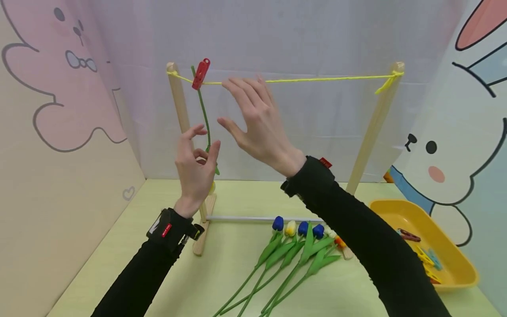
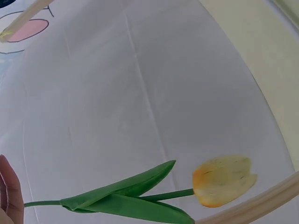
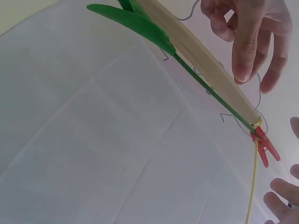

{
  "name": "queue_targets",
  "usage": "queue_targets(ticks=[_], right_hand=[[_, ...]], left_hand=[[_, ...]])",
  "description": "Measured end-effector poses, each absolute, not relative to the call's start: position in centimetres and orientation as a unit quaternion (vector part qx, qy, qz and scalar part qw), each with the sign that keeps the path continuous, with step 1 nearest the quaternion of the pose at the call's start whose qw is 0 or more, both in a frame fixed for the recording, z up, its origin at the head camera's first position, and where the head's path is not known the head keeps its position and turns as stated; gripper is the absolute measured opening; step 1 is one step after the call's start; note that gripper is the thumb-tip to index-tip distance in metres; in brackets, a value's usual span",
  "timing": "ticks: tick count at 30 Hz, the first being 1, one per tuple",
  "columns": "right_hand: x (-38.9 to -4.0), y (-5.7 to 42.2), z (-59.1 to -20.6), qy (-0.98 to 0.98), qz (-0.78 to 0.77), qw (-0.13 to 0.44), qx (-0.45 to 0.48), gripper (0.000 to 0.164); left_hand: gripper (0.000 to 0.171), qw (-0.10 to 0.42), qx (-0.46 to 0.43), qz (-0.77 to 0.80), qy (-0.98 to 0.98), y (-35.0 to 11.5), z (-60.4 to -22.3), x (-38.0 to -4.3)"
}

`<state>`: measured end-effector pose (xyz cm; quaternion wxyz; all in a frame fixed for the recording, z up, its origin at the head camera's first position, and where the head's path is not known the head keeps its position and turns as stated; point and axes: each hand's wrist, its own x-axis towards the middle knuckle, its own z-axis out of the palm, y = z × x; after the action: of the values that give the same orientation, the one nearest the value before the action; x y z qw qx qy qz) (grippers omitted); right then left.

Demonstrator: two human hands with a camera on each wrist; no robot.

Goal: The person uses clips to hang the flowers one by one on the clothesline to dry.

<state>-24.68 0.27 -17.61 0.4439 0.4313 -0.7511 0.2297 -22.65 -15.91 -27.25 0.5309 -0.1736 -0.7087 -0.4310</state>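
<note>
A red clothespin clamps the stem of a yellow tulip to a yellow string, near its left end. The tulip hangs upside down, its green leaves below the clip. Beside the stem, my left hand has loosely bent fingers; in the right wrist view they stand apart from the stem and hold nothing. Just right of the clothespin, my right hand is raised in front of the string with extended fingers and nothing in its grasp. In the head view, the left hand mostly hides the blossom.
Wooden posts hold up the string, with a white bar low between them. Several blue, white and orange tulips lie on the table. A yellow tray with several clothespins stands at right, partly behind my right sleeve.
</note>
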Motion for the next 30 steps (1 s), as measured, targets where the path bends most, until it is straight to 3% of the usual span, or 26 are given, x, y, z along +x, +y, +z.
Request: queue_targets(ticks=[8, 15, 30], right_hand=[[-23.4, 3.7, -21.3, -0.726, 0.238, 0.454, 0.457, 0.055], [-22.8, 6.8, -24.0, -0.735, 0.265, 0.430, 0.452, 0.054], [-21.5, 15.1, -29.7, -0.806, 0.301, 0.366, 0.355, 0.054]], left_hand=[[0.040, 0.506, -0.230, -0.391, -0.734, -15.1, -29.5, -21.5], [0.039, 0.486, -0.248, -0.373, -0.750, -14.7, -31.2, -20.6], [0.042, 0.416, -0.254, -0.334, -0.807, -15.2, -35.9, -19.7]])
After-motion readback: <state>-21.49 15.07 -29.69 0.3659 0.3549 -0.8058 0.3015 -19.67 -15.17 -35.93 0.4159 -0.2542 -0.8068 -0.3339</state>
